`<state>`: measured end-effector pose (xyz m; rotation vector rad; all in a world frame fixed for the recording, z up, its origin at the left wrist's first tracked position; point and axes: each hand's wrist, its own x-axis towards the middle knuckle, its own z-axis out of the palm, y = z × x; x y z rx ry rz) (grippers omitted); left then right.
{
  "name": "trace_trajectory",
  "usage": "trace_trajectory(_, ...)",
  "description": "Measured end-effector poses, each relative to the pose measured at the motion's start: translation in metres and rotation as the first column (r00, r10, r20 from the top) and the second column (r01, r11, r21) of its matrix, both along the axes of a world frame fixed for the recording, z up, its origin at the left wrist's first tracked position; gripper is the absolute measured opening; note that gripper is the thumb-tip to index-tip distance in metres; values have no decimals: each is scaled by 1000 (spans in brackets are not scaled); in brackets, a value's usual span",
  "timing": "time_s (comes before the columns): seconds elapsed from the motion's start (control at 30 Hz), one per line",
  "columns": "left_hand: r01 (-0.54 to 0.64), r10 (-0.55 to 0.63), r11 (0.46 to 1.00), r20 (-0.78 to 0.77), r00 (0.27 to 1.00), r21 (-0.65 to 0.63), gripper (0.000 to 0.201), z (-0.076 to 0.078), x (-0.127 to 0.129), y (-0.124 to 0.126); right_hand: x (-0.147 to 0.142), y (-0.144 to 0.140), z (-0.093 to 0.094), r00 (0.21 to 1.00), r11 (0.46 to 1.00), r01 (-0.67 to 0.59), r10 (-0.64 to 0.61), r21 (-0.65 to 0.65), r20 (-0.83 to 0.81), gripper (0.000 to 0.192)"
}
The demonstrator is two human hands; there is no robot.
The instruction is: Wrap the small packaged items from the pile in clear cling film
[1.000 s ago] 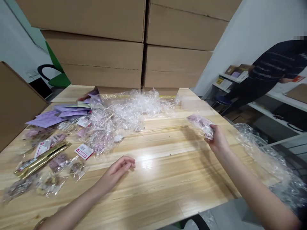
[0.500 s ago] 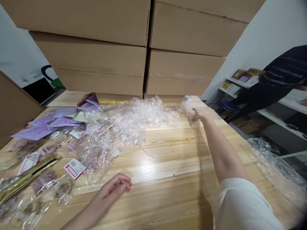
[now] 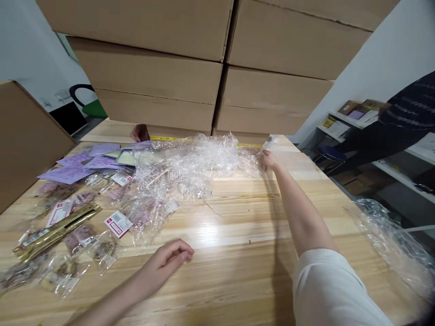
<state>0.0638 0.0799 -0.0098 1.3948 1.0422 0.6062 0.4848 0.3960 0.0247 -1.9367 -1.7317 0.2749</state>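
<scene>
I stretch my right hand (image 3: 268, 160) far across the bench (image 3: 238, 235), its grip pinching the crumpled plastic wrap (image 3: 204, 163). My left hand (image 3: 170, 258) rests loosely curled, holding nothing.

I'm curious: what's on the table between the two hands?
In the head view, only bare wood table lies between the left hand and the right hand.

The worktop (image 3: 238, 253) is pale blond wood with fine darker grain lines. A clear, glossy plastic wrap heap (image 3: 197, 163) lies across it, whitish where it crumples. Lilac paper cards (image 3: 78, 170) sit beside a shiny gold packet (image 3: 57, 231). A white label (image 3: 118, 223) carries red print and a black barcode. The stacked cartons (image 3: 217, 68) are plain brown. A white sleeve (image 3: 326, 290) covers the right arm.
</scene>
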Motion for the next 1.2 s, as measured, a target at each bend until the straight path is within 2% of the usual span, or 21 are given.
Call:
trace_trajectory(0.1, -3, 3, 1000, 27, 1000, -4, 34, 1, 1, -1, -15, -25, 5, 997, 989, 73, -68, 130, -48, 38)
trace_trajectory(0.17, -18, 19, 1000, 55, 998, -26, 33, 1, 1, -2, -33, -59, 3, 996, 973, 81, -71, 215, -56, 36)
trace_trajectory(0.23, -46, 53, 997, 107, 993, -69, 33, 1, 2, -3, -62, -109, -4, 999, 960, 8, 3, 278, -39, 37)
trace_trajectory(0.27, -62, 74, 994, 145, 987, -90, 35, 1, 2, -2, -80, -138, -10, 997, 954, -68, 77, 292, -20, 37)
trace_trajectory(0.3, -77, 96, 991, 189, 977, -107, 38, 1, 2, -2, -99, -168, -16, 979, 933, -198, 204, 300, 13, 36)
trace_trajectory(0.33, -89, 115, 989, 236, 965, -117, 41, 0, 1, -2, -118, -199, -23, 900, 841, -430, 427, 328, 83, 38)
trace_trajectory(0.37, -95, 126, 988, 282, 951, -121, 45, -1, 1, -2, -136, -227, -29, 780, 712, -618, 610, 333, 143, 38)
trace_trajectory(0.4, -97, 130, 988, 325, 937, -117, 49, -1, 1, -2, -153, -253, -33, 659, 589, -741, 731, 323, 179, 40)
trace_trajectory(0.43, -93, 126, 990, 361, 924, -107, 54, -2, 1, -2, -168, -275, -37, 535, 464, -826, 824, 319, 187, 43)
trace_trajectory(0.47, -83, 114, 992, 389, 914, -96, 60, -2, 1, -3, -180, -292, -38, 443, 359, -859, 878, 365, 179, 39)
trace_trajectory(0.5, -67, 96, 994, 408, 908, -85, 67, -3, 1, -5, -190, -304, -39, 344, 269, -896, 924, 354, 169, 33)
trace_trajectory(0.57, -32, 57, 997, 414, 909, -66, 80, -1, 2, -10, -204, -315, -36, 176, 131, -949, 975, 286, 139, 20)
trace_trajectory(0.63, -1, 22, 999, 380, 925, -55, 85, 2, 3, -15, -212, -317, -32, 29, 13, -989, 994, 145, 106, 15)
trace_trajectory(0.73, 61, -39, 996, 291, 956, -68, 70, 9, 3, -20, -223, -318, -23, -89, -85, -994, 995, -61, 52, 21)
trace_trajectory(0.8, 101, -81, 992, 237, 968, -70, 55, 11, 2, -20, -230, -321, -17, -115, -108, -981, 993, -160, 32, 22)
trace_trajectory(0.87, 114, -108, 993, 190, 976, -19, 42, 11, 3, -20, -237, -327, -11, -135, -123, -973, 990, -196, 50, 21)
trace_trajectory(0.97, 25, -40, 995, 161, 986, 96, 28, 10, 3, -20, -238, -335, 1, -158, -149, -983, 984, -103, 81, 15)
trace_trajectory(1.03, -95, 72, 987, 168, 983, 133, 29, 11, 1, -20, -229, -334, 13, -130, -132, -991, 991, 35, 39, 15)
trace_trajectory(1.07, -158, 133, 978, 179, 975, 136, 31, 12, -1, -20, -221, -331, 20, -83, -82, -989, 997, 120, -5, 16)
trace_trajectory(1.1, -211, 185, 970, 197, 963, 122, 30, 14, -3, -20, -211, -325, 27, -7, 6, -979, 998, 205, -60, 17)
trace_trajectory(1.2, -294, 303, 953, 333, 893, -80, 27, 19, -12, -19, -177, -297, 45, 319, 382, -849, 921, 365, -222, 7)
